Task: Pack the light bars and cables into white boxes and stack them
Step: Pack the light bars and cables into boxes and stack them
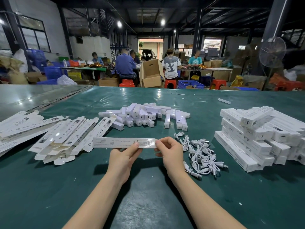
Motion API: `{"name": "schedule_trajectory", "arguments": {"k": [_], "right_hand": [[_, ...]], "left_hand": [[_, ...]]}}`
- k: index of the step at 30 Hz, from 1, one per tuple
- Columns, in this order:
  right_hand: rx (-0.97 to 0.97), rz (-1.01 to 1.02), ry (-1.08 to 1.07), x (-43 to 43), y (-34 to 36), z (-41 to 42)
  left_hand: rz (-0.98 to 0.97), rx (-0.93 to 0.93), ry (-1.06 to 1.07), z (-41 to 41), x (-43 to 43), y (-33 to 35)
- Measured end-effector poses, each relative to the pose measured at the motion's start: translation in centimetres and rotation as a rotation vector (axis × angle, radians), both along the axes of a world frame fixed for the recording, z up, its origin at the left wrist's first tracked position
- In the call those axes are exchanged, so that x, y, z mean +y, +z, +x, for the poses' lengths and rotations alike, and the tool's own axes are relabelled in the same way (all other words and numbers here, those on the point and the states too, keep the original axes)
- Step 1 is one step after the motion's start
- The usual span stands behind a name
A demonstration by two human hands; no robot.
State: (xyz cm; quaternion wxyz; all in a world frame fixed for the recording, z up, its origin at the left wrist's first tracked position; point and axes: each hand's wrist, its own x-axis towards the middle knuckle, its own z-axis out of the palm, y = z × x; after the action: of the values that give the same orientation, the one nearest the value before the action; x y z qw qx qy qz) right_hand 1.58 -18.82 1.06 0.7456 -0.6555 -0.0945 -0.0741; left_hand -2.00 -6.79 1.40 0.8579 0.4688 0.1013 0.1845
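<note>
Bare arms (pixel 92 204) reach in from the bottom edge, and between them they've got one long white box (pixel 123 142) held up flat over the green table (pixel 148 204), printed side facing the camera. The left hand (pixel 123 158) grips it from underneath near the middle, fingers curled up round the lower edge. The right hand (pixel 171 152) pinches the right-hand end between thumb and fingertips. The box runs left to right, pretty much level, and it's off the table surface. Can't tell whether the end flaps are closed.

Just to the right of the right hand there's a tangled pile of white cables (pixel 200 154), each one bundled into a little loop. Behind the box, further up the table, sits a messy heap of light bars (pixel 143 115), short white sticks lying every which way. On the left is a fanned-out pile of flat boxes (pixel 66 139), unfolded, with more flat ones (pixel 18 126) beyond them at the table's left edge. Over on the right, the stack of packed boxes (pixel 257 136) is several layers high, with one box lying crooked on top.

Past the table it's a workshop floor: people sitting on red stools (pixel 170 83) at long benches, an open cardboard carton (pixel 151 74), blue crates (pixel 190 84) and a big standing fan (pixel 272 52) on the right.
</note>
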Motion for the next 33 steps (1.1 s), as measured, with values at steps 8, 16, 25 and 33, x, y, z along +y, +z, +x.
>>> {"name": "schedule_trajectory", "arguments": {"k": [8,16,25,33], "right_hand": [[0.106,0.136,0.22,0.6,0.7,-0.9],[0.2,0.236,0.487,1.3,0.6,-1.3],[0.24,-0.061,0.448,-0.7,1.5,0.1],[0.505,0.852,-0.003,-4.2,5.7,2.2]], "left_hand": [[-0.121,-0.015,0.123,0.0,-0.2,0.4],[-0.177,-0.035,0.151,0.0,0.3,0.5],[0.238,0.007,0.143,0.5,0.4,0.1],[0.202,0.056,0.059,0.1,0.7,0.8]]}}
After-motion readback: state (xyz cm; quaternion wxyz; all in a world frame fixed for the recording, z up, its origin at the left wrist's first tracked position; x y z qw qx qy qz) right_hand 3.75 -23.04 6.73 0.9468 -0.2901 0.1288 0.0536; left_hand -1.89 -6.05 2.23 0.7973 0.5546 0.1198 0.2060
